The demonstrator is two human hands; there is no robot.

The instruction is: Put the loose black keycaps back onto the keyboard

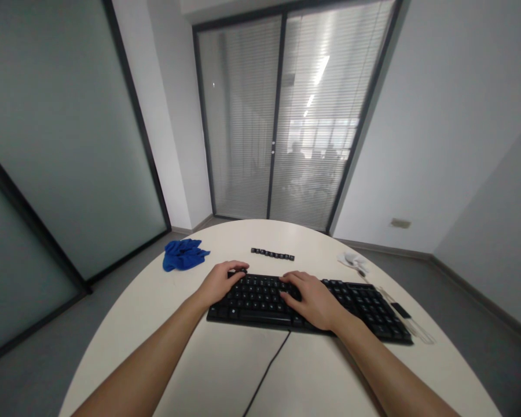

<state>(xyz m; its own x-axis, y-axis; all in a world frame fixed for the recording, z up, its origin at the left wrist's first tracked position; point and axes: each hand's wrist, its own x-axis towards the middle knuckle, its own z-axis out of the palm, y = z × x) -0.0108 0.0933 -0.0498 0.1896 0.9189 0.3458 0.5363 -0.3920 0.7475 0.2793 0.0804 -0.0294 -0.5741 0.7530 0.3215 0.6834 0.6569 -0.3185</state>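
A black full-size keyboard (260, 316) lies on the round table in front of me. At its upper left corner, my left hand (220, 282) is closed in a pinch, with a small black keycap (244, 270) between the thumb and fingertips. My right hand (315, 296) rests over the middle-right keys, its thumb and fingers apart and holding nothing; it covers part of the keyboard. Beyond the keyboard's far edge, several loose black keycaps (272, 254) stand in a slightly slanting row.
A crumpled blue cloth (184, 255) lies at the left of the cream table (156, 313). On the right are a white crumpled piece (351, 260) and a thin wire tool with a black handle (400, 310). The keyboard's cable (267, 370) runs towards me.
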